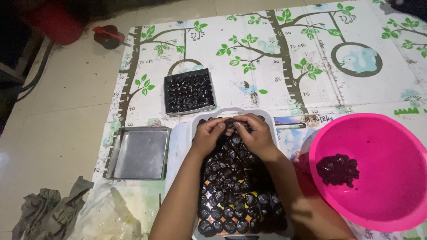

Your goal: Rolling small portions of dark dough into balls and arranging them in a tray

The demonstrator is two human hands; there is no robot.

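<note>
Both forearms come up from the bottom centre of the frame, reaching over a white tray [267, 116] packed with rows of small dark round pieces [231, 209]. Up at the tray's far end, around the middle of the picture, the left hand [207, 135] and right hand [254, 133] meet, fingers curled in and pinching one dark piece [230, 122] between the fingertips of both. So neither hand is open, they're both closed around that same little lump, just above the top row of the tray.

On the right side sits a big pink bowl [391, 178] with a clump of dark sticky stuff [337, 170] in it. Left of the white tray there's a square metal tin [138, 153], and above that, upper middle, another square tin [189, 92] filled with the same dark pieces. Everything's laid out on a floor mat [267, 58] printed with green trees. Bottom left has a crumpled grey cloth [44, 206] and some clear plastic [111, 218] on the tiled floor [53, 120].
</note>
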